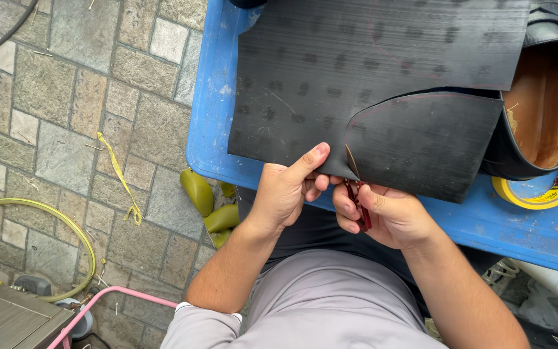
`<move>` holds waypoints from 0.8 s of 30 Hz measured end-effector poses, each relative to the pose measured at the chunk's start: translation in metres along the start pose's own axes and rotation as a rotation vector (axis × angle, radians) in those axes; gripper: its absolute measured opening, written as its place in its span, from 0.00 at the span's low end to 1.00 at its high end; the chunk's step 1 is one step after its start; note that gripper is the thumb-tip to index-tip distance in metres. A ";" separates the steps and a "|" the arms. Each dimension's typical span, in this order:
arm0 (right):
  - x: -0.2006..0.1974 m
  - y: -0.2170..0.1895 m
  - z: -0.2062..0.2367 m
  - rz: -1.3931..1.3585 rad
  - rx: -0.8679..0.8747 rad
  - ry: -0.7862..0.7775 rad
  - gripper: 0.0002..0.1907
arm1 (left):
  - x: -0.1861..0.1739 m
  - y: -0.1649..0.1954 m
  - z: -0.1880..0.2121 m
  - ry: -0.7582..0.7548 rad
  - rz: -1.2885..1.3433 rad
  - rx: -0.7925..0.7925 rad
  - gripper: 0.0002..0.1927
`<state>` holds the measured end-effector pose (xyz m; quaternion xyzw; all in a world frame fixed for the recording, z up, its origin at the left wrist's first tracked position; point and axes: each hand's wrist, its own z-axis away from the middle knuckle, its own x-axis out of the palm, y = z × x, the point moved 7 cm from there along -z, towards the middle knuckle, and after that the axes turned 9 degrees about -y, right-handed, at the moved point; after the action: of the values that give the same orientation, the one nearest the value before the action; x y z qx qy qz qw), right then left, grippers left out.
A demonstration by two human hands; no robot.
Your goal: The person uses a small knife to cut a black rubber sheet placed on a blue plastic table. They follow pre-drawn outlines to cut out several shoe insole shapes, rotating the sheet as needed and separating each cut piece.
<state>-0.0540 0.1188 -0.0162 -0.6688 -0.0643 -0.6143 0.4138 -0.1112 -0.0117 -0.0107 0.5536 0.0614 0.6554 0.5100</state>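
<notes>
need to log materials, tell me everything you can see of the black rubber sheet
The black rubber sheet is a large, flat, matte piece with faint rows of darker marks and a thin reddish traced outline. It lies on the blue table, its near edge overhanging. A curved cut runs in from that edge, partly freeing a sole-shaped piece. The left hand pinches the edge by the cut; the right hand works a red-handled knife there. Its far right corner overlaps a black shoe.

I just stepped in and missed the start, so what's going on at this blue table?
A person is cutting a black rubber sheet that lies on the blue table. The left hand pinches the sheet's near edge, while the right hand works a red-handled knife along a curved pink line. A sole-shaped piece is partly cut free. A black shoe and a roll of yellow tape sit beside it.
</notes>
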 end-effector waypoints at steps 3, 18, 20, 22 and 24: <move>-0.003 0.000 0.001 0.061 0.065 0.091 0.22 | -0.002 0.002 0.001 0.032 -0.118 0.083 0.09; -0.014 0.010 -0.004 -0.171 0.205 -0.017 0.22 | -0.018 0.002 0.004 0.168 -0.568 0.117 0.13; -0.019 0.014 -0.002 -0.154 0.207 0.036 0.20 | -0.019 0.000 0.005 0.145 -0.513 0.100 0.13; -0.023 0.015 0.003 -0.100 0.202 0.113 0.18 | -0.018 0.000 0.006 0.132 -0.483 0.088 0.13; -0.022 0.016 0.005 -0.113 0.191 0.142 0.18 | -0.017 0.001 0.006 0.135 -0.475 0.086 0.12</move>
<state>-0.0458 0.1206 -0.0428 -0.5765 -0.1306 -0.6734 0.4441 -0.1095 -0.0274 -0.0193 0.4999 0.2517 0.5492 0.6205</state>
